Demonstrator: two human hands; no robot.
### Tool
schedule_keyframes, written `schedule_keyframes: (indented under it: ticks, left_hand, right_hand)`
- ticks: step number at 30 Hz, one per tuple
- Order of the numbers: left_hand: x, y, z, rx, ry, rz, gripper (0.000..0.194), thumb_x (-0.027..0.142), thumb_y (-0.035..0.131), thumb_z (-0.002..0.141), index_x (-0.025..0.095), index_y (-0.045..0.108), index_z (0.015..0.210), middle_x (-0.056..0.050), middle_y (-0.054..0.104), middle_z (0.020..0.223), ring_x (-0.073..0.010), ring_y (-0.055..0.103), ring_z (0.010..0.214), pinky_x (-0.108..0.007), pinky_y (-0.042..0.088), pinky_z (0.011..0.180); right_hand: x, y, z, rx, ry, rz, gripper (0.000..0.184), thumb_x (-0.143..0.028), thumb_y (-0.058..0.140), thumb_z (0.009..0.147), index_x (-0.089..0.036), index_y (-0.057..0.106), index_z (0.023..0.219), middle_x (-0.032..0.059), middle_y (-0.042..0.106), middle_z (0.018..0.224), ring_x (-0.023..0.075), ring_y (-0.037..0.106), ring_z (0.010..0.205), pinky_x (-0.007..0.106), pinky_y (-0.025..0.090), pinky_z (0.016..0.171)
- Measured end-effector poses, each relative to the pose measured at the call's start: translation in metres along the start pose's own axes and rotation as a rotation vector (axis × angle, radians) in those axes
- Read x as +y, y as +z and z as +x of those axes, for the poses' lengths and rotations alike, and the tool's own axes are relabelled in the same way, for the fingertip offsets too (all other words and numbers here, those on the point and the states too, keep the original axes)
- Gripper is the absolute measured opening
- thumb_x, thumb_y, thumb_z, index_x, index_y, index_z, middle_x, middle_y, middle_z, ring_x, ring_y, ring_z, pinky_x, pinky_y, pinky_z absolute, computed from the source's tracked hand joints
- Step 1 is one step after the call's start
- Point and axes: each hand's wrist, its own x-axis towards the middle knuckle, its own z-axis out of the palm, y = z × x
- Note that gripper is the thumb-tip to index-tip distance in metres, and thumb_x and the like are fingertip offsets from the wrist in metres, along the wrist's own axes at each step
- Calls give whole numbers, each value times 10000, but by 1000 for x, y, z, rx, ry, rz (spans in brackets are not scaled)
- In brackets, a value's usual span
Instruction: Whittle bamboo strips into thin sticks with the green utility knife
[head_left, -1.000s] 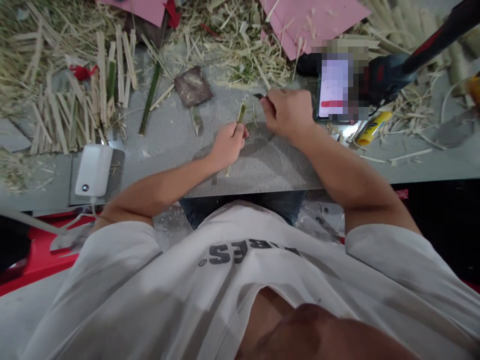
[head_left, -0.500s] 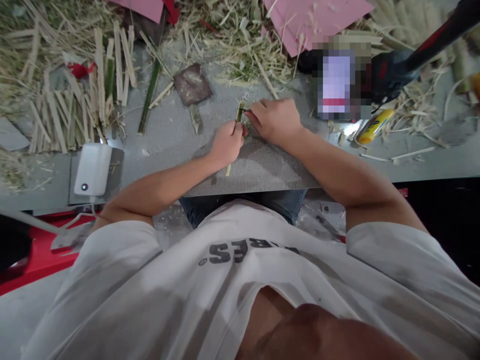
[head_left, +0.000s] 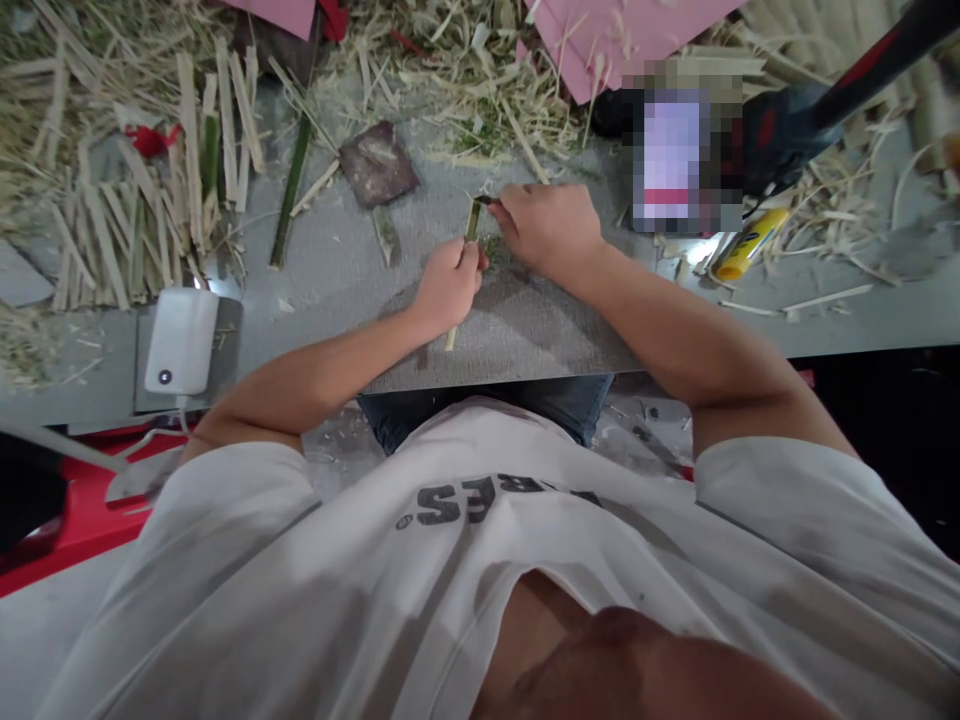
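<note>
My left hand [head_left: 450, 285] is closed around a narrow green bamboo strip [head_left: 472, 222], whose pale lower end pokes out below my fist. Just to the right, my right hand [head_left: 551, 225] pinches a small dark blade [head_left: 484, 199], its handle hidden in my fingers. The blade meets the strip near its far end, and a thin curl of shaving shows there. Both hands are low over the grey table [head_left: 330, 310]. Beyond them lie a brown square piece [head_left: 379, 165] and a short pointed bamboo piece [head_left: 384, 237].
Several split bamboo strips [head_left: 97, 240] are piled at the left, behind a white power bank [head_left: 182, 341] with a cable. Shavings [head_left: 465, 100] and pink sheets [head_left: 615, 40] cover the back. At the right are a yellow tube [head_left: 752, 244] and a black stand arm [head_left: 885, 70].
My right hand with the blade has moved slightly up and left, to the strip's far end. My left hand keeps its grip, shifted a little left. The whole view has shifted slightly.
</note>
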Motion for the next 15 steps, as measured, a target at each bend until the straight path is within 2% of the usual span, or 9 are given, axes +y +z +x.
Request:
schedule_keyframes:
  ticks: [3,8,12,15]
  left_hand:
    - [3,0,-4,-3,-44,-29,449,296,392,1226,243,490,791,40,368,584,-126,350,501,-316,242,555]
    - [12,0,-10,-34,-32,-4,455,300,392,1224,230,515,791,19,425,602,-128,384,535,-317,270,567]
    - [16,1,-10,-4,-87,-43,438,250,392,1207,229,506,785,27,380,594,-124,345,521,-311,244,547]
    - [18,0,-7,-26,-129,-119,433,258,408,1206,233,474,778,36,351,614,-112,309,506,-304,265,541]
  right_hand:
    - [0,0,1,-5,-4,-1,584,-472,277,1296,-125,707,1483,215,801,1331,312,730,1069,396,376,840]
    - [3,1,-7,16,-28,-22,599,-457,259,1288,-108,710,1469,237,800,1313,333,742,1030,409,342,782]
    - [-3,7,-12,35,-2,-13,615,-436,217,1281,-101,709,1436,267,784,1313,339,732,1010,409,335,765]
    - [-9,13,-16,34,-38,-15,640,-426,165,1277,-111,707,1409,261,779,1293,317,703,960,410,342,764]
